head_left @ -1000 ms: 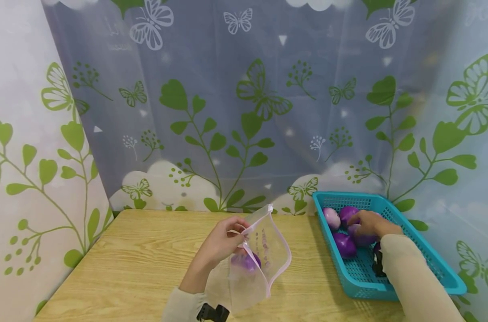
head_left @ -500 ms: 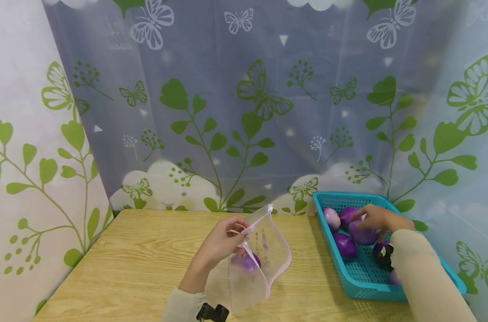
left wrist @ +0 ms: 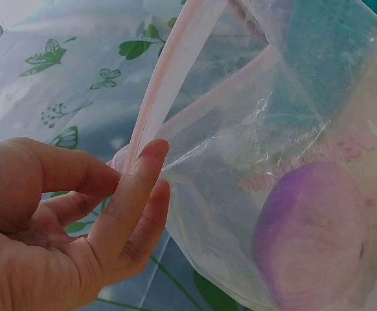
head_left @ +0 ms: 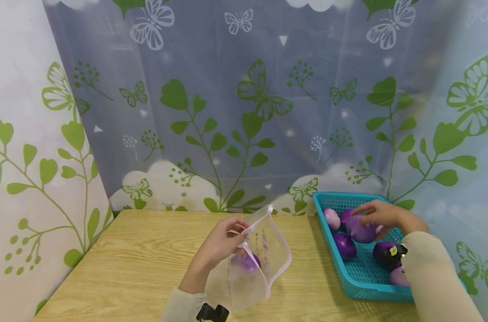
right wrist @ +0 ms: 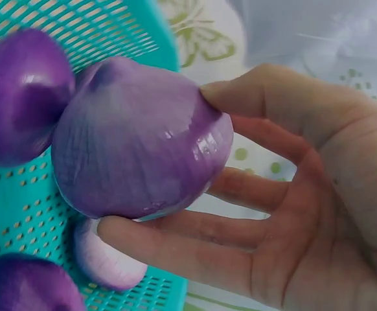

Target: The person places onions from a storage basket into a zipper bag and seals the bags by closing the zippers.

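Observation:
My left hand (head_left: 223, 241) pinches the pink zip edge of a clear zip-lock bag (head_left: 277, 255), whose mouth gapes toward the right. Inside the bag lies a purple onion (left wrist: 311, 240), seen through the plastic. At the right, my right hand (head_left: 384, 217) holds another purple onion (right wrist: 137, 142) over the blue-green basket (head_left: 372, 291). In the right wrist view the thumb presses its top side and the fingers reach along its lower side. Several other onions lie around it, among them a pale one (head_left: 331, 218) and a dark purple one (head_left: 344, 246).
A wooden table (head_left: 147, 255) carries the bag and the basket. Nearer me in the basket sit a pale onion (head_left: 398, 277) and a dark one partly covered by the black wrist camera (head_left: 396, 251). A butterfly-print curtain (head_left: 227, 134) stands behind the table.
My right hand has shifted a little to the right in the basket, its fingers now around a purple onion. More onions show near the basket's front. My left hand and the bag stay put.

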Action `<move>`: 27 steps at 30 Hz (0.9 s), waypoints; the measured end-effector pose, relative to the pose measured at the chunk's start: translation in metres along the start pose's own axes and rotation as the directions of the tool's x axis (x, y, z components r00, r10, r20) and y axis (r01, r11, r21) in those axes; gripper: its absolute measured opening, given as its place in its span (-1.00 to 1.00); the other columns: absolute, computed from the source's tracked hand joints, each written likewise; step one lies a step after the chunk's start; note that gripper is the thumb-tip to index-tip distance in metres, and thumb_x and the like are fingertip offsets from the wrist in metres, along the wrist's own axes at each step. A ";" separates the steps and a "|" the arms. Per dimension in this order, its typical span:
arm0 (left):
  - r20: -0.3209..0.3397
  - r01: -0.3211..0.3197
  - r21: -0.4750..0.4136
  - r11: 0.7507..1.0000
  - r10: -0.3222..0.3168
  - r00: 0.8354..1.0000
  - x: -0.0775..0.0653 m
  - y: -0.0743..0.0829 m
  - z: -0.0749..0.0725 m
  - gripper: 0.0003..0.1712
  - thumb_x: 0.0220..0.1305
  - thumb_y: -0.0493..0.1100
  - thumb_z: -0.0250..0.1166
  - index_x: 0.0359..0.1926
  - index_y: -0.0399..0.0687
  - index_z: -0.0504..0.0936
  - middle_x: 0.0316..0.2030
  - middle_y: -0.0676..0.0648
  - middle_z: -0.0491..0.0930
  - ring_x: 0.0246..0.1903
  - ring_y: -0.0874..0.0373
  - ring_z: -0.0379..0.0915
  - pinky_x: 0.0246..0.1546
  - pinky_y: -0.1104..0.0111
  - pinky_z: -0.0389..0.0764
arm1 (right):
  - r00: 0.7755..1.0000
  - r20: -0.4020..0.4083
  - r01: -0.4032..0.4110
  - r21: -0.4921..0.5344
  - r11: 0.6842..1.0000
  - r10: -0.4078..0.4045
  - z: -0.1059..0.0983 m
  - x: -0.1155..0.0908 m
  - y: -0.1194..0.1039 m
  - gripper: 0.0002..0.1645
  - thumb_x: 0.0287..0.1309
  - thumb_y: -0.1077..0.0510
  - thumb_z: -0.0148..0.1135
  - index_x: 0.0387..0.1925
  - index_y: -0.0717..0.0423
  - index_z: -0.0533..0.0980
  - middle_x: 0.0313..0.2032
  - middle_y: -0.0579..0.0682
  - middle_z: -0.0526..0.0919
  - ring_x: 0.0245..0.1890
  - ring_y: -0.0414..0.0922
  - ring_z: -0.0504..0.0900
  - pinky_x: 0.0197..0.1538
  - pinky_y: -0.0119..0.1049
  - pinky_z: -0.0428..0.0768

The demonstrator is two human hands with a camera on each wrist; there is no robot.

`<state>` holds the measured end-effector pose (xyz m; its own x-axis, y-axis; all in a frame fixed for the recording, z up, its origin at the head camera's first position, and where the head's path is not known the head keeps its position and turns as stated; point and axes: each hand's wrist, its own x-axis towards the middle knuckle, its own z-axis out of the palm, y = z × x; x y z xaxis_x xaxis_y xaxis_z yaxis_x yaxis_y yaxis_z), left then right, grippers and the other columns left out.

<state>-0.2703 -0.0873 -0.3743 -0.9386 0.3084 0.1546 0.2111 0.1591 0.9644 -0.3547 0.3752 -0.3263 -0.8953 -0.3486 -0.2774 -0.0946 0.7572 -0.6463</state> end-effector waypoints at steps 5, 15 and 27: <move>0.005 -0.005 0.000 1.000 0.005 1.000 0.000 -0.002 0.000 -0.80 0.43 -0.41 0.16 0.02 -0.31 0.58 -0.06 -0.33 0.57 -0.23 0.07 0.62 -0.26 0.27 0.87 | 0.999 0.006 0.032 0.061 0.998 -0.032 -0.001 -0.005 -0.003 -0.34 0.42 0.15 0.17 0.43 0.38 0.32 0.41 0.68 0.13 0.01 0.06 0.70 -0.21 0.02 0.87; 0.001 0.002 0.001 1.000 -0.002 1.000 0.001 -0.001 0.000 -0.80 0.43 -0.41 0.16 0.02 -0.30 0.58 -0.05 -0.34 0.56 -0.20 0.02 0.64 -0.26 0.26 0.87 | 0.997 0.047 0.065 0.070 0.995 -0.068 -0.002 -0.011 -0.022 -0.35 0.48 0.10 0.15 0.44 0.35 0.31 0.44 0.66 0.11 0.17 0.29 0.64 -0.19 0.02 0.87; -0.002 0.007 -0.006 1.000 -0.007 1.000 0.000 0.000 0.000 -0.80 0.43 -0.41 0.16 0.02 -0.30 0.58 -0.04 -0.33 0.56 -0.17 -0.05 0.65 -0.26 0.26 0.87 | 0.985 0.021 0.169 0.032 0.985 -0.170 0.003 -0.016 -0.058 -0.38 0.45 0.15 0.18 0.41 0.36 0.36 0.34 0.60 0.33 -0.16 0.09 0.78 -0.25 -0.06 0.87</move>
<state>-0.2698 -0.0868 -0.3741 -0.9406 0.3054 0.1481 0.2027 0.1555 0.9668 -0.3335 0.3352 -0.2859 -0.8569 -0.4836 -0.1787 -0.2306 0.6695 -0.7062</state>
